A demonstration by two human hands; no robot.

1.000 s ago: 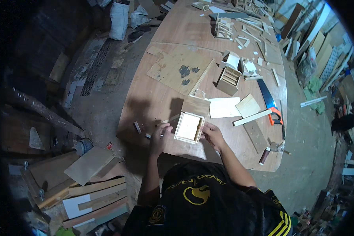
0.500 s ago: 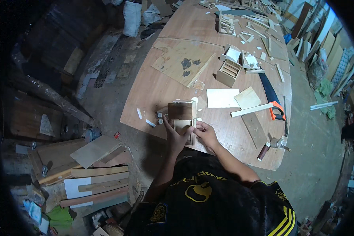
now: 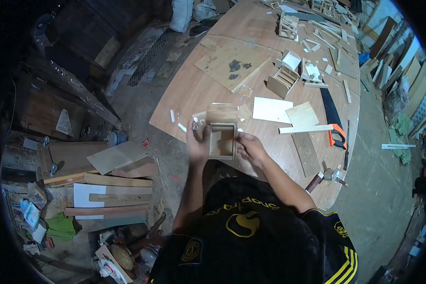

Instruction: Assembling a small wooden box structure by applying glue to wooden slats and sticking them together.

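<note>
A small wooden box (image 3: pixel 222 156) is between my hands at the table's near edge, its square hollow facing up. A taller wooden panel (image 3: pixel 222 113) rises at its far end. My left hand (image 3: pixel 198 147) holds the box along its left side, with the thumb against the wall. On the right side, the fingers of my right hand (image 3: pixel 252 147) grip the wall close to the upper corner. Small round pale pieces lie by my left fingers, partly hidden.
Beyond the box are a white sheet (image 3: pixel 272 109), a pale square board (image 3: pixel 303 114) and a wood strip (image 3: pixel 305 129). To the right lie a handsaw (image 3: pixel 337 136) and a hammer (image 3: pixel 333 175). Another small wooden box (image 3: pixel 282 81) stands farther back. Boards (image 3: pixel 116 180) are stacked at lower left.
The box has turned in my hands, so its open hollow now faces up. My left hand has shifted to its left side. The whole view has moved slightly.
</note>
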